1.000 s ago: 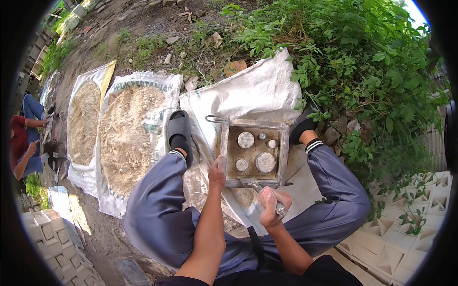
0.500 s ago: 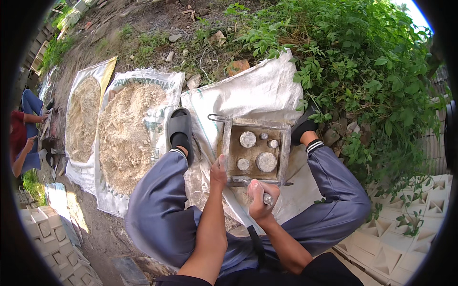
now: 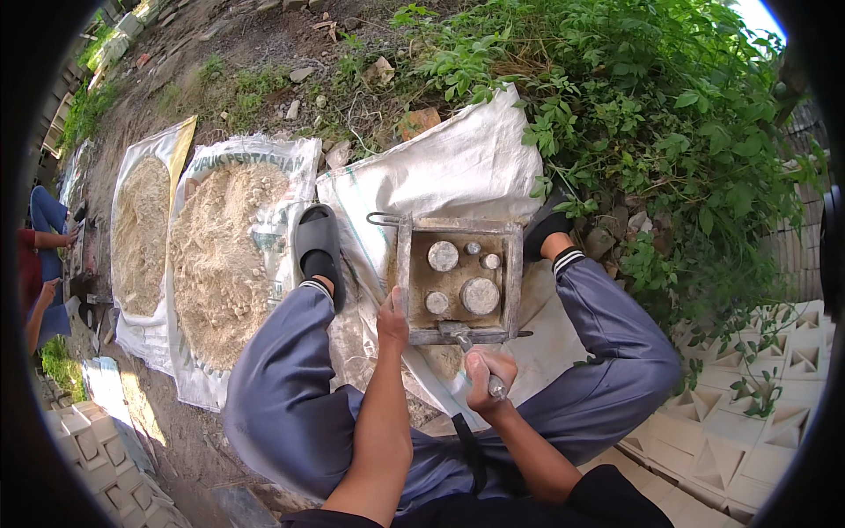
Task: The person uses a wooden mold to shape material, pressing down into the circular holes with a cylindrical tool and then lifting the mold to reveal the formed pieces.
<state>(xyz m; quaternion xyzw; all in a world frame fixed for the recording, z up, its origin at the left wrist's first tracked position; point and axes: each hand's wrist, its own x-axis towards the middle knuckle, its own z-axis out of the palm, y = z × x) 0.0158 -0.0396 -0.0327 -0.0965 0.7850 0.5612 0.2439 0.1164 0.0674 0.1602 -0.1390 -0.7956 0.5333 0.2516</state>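
A square grey mould frame (image 3: 512,282) lies between my legs, with several round, powder-dusted cylinders of different sizes standing inside it, the largest a wide one (image 3: 480,297). My left hand (image 3: 393,319) is closed on the frame's left wall near its lower corner. In my right hand (image 3: 489,377) is a tool with a pale rounded handle (image 3: 496,387), probably a trowel. Its flat tip (image 3: 453,328) rests at or just over the frame's near wall. My fingers hide the middle of the tool. A thin metal loop (image 3: 384,218) sticks out at the frame's far left corner.
Beneath the frame lies a white woven sack (image 3: 422,180). Two sacks with heaps of pale powder (image 3: 224,264) (image 3: 141,233) spread to the left. Leafy plants (image 3: 669,132) grow at the far right, patterned blocks (image 3: 731,414) lie at near right. Another person (image 3: 40,264) sits at far left.
The tool has tilted so that its flat tip shows at the frame's near wall. My right hand has turned a little; my left hand keeps its place on the frame. The whole view has shifted slightly.
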